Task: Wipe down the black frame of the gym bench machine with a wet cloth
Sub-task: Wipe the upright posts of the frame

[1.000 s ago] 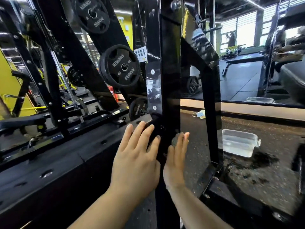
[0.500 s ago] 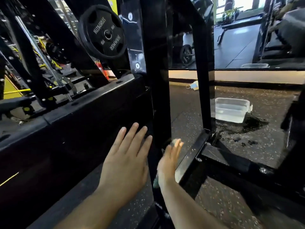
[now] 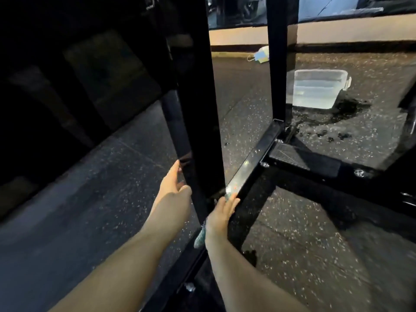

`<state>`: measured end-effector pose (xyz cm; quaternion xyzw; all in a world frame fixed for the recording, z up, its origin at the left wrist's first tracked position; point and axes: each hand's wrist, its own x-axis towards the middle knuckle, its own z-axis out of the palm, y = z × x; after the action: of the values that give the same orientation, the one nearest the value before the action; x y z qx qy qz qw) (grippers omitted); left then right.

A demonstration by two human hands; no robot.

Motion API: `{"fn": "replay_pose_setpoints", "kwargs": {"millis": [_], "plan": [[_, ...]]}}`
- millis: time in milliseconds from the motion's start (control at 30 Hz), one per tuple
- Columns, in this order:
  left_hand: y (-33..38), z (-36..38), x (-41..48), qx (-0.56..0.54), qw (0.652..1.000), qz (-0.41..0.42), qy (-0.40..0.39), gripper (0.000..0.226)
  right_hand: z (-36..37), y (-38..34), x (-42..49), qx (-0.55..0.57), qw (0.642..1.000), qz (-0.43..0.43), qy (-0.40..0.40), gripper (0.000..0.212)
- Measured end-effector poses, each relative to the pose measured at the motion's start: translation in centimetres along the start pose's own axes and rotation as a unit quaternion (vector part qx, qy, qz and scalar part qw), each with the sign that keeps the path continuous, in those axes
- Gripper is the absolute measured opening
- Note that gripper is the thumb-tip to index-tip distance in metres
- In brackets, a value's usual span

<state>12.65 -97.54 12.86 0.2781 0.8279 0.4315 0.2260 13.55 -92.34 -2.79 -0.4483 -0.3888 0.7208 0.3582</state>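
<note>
Speckled rubber gym flooring fills the head view, dark and wet in patches, with a pale ledge along the far side. Two black uprights of the frame rise from it: the near post, directly ahead of me, and a second post farther back. One glossy base rail joins their feet, and a cross member runs off to the right, bolted at the joint.

My left hand lies against the left face of the near post, fingers straight and close together. My right hand is low on the post's right side, at the corner where the base rail meets it, fingers extended and pressing the cloth to the metal; only a teal-and-white scrap of the cloth shows below my wrist.

Open floor lies between the two uprights and to the right of my forearm. A dark padded panel closes off the left. One clear tub of water sits beyond the far post, a spill beside it. One crumpled bag lies near the ledge.
</note>
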Motion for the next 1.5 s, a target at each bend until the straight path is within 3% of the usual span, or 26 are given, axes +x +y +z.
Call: {"fn": "replay_pose_setpoints", "kwargs": {"millis": [67, 200, 300, 333, 400, 500, 567, 633, 667, 767, 900, 967, 1000, 1100, 1167, 1233, 1267, 1333, 1500], "plan": [[-1.6, 0.5, 0.8, -0.025, 1.0, -0.013, -0.011, 0.066, 0.6, -1.0, 0.4, -0.007, 0.999, 0.033, 0.004, 0.049], [-3.0, 0.5, 1.5, -0.056, 0.998, -0.023, -0.005, 0.063, 3.1, -6.2, 0.5, 0.005, 0.988, -0.152, 0.022, 0.058], [-3.9, 0.9, 1.3, -0.049, 0.998, -0.024, 0.01, 0.059, 2.6, -3.8, -0.6, -0.032, 0.969, -0.245, 0.013, 0.049], [-4.1, 1.1, 1.1, -0.041, 0.999, -0.024, 0.014, 0.06, 1.8, -1.6, -0.5, -0.032, 0.975, -0.22, 0.026, 0.048], [-4.9, 1.7, 0.7, -0.026, 0.999, -0.033, 0.009, 0.061, 0.1, 2.8, 0.4, -0.036, 0.996, -0.067, 0.045, 0.048], [-6.0, 2.2, 0.2, 0.001, 0.998, -0.06, -0.023, 0.062, -1.7, 5.2, 1.8, -0.058, 0.991, 0.121, 0.0, 0.054], [-6.0, 2.2, 0.0, 0.007, 0.997, -0.066, -0.042, 0.063, -1.2, 3.8, 2.5, -0.013, 0.994, 0.108, 0.015, 0.056], [-5.6, 1.7, 0.0, 0.005, 0.996, -0.076, -0.05, 0.063, -0.2, 1.8, 3.0, 0.021, 0.999, 0.014, 0.022, 0.049], [-5.6, 1.5, 0.2, 0.005, 0.996, -0.079, -0.052, 0.063, 0.1, 1.1, 3.3, 0.002, 0.999, -0.026, 0.026, 0.048], [-5.8, 1.0, 0.4, 0.018, 0.996, -0.075, -0.05, 0.064, -0.2, 1.5, 2.8, -0.04, 0.998, -0.042, 0.014, 0.046], [-6.0, 1.2, -0.1, 0.024, 0.994, -0.092, -0.057, 0.065, -1.4, 3.3, 1.7, -0.041, 0.988, 0.143, 0.047, 0.048], [-6.4, 0.7, -1.1, 0.038, 0.991, -0.119, -0.052, 0.062, -0.8, 2.4, 2.1, 0.034, 0.977, 0.187, 0.096, 0.045], [-7.0, 0.2, -2.0, 0.044, 0.989, -0.135, -0.043, 0.06, -0.2, 1.3, 2.0, 0.041, 0.981, 0.157, 0.11, 0.044], [-9.5, -1.4, -5.8, 0.074, 0.975, -0.209, -0.005, 0.052, 1.0, -0.2, 1.2, 0.041, 0.998, -0.038, 0.043, 0.047], [-11.3, -2.6, -8.5, 0.089, 0.963, -0.255, 0.017, 0.049, 0.9, -0.1, 0.4, 0.032, 0.996, -0.017, 0.086, 0.05], [-12.5, -3.2, -10.7, 0.083, 0.953, -0.288, 0.035, 0.046, 0.7, -0.7, -0.9, -0.005, 0.996, 0.05, 0.074, 0.047], [-12.3, -3.2, -11.0, 0.065, 0.956, -0.285, 0.037, 0.044, 0.8, -1.7, -1.0, -0.019, 0.997, 0.044, 0.063, 0.046], [-10.4, -2.8, -10.4, 0.038, 0.967, -0.251, 0.03, 0.044, 1.5, -4.6, -1.2, -0.026, 0.998, -0.036, 0.039, 0.046], [-0.3, -1.8, -4.3, -0.035, 0.997, -0.056, 0.025, 0.053, 3.6, -12.5, -1.2, -0.029, 0.976, -0.215, -0.026, 0.052]]}}
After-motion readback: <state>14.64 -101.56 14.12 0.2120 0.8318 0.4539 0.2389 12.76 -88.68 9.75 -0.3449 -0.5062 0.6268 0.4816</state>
